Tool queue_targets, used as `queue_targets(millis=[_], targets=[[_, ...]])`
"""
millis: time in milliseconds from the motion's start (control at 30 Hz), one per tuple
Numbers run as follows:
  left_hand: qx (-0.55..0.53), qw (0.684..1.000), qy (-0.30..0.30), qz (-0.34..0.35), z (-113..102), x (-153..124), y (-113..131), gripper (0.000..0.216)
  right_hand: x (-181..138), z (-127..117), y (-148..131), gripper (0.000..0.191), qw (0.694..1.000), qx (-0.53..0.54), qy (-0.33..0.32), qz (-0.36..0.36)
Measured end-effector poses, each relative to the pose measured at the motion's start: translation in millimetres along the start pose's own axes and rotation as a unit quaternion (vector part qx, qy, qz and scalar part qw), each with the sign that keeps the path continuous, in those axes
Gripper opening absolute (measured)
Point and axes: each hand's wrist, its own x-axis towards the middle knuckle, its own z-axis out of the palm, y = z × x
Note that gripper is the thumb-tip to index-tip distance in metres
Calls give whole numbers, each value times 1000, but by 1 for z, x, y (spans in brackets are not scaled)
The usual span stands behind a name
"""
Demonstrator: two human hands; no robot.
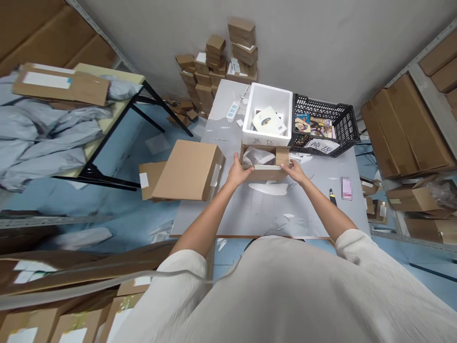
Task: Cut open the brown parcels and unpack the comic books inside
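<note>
A small cardboard box [267,174] stands with its top open on the grey table [235,214]. Inside it lies crumpled whitish wrapping [257,156]; whatever is under that is hidden. My left hand [238,172] grips the box's left end, thumb over the near rim. At the right end, my right hand [294,171] holds the near corner with thumb and fingers. Directly behind the box are a white foam box [269,138] with a white book [268,121] in it and a black plastic crate [323,102] holding several colourful books [317,127].
A large closed carton [187,169] is at the table's left edge. A utility knife [332,196] and a pink phone-like item [346,188] lie on the right, a power strip [233,111] at the back left. Paper scraps [267,189] are near the box. Stacked cartons [244,52] line the wall.
</note>
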Motion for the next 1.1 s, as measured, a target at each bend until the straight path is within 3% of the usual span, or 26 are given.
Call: queue_targets(millis=[233,433,600,867,1100], targets=[[-3,999,25,24,-4,-13,14,101,-14,-12,-11,109,1000,26,8,-2],[24,998,14,55,-5,-21,42,95,-28,-38,-20,102,999,48,25,-3],[59,995,-4,79,6,-30,67,86,-44,-63,-15,98,998,57,40,-1],[129,983,-35,123,37,-61,121,85,-64,-123,12,93,993,87,84,-7],[125,974,-46,182,96,-79,174,88,-87,-195,49,97,985,114,125,-29]])
